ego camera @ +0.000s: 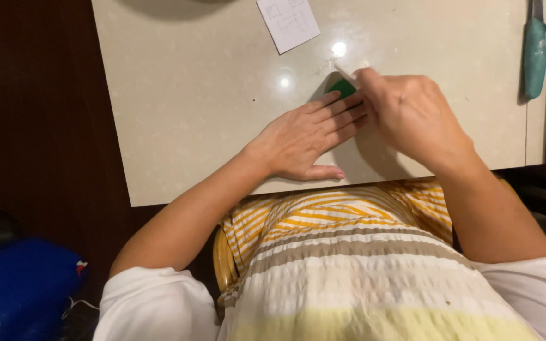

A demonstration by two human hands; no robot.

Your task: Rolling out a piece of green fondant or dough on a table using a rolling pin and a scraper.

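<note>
the left hand (308, 136) lay flat on the pale desk (191, 95), fingers together and stretched out, their tips pressing down on a small green paper piece (341, 87). only a corner of that green paper showed, just beyond the left fingertips and under the right hand (409, 113). the right hand was curled over it with its fingers bunched at the paper's upper edge, beside a thin whitish strip (344, 71) that may have been the paper's lighter underside or a slim tool; the blur made it impossible to tell which, or whether the fingers actually pinched it.

the work looked like creasing or folding. to do that well, the flat hand had to keep the paper from sliding on the glossy surface, while the right fingertips ran firmly along the edge in one even stroke, with the corners lined up before pressure went on.

farther up the desk, well apart from the hands, lay a white sheet with small diagrams (289, 22). near the right edge rested a teal-handled tool (534, 57).
</note>
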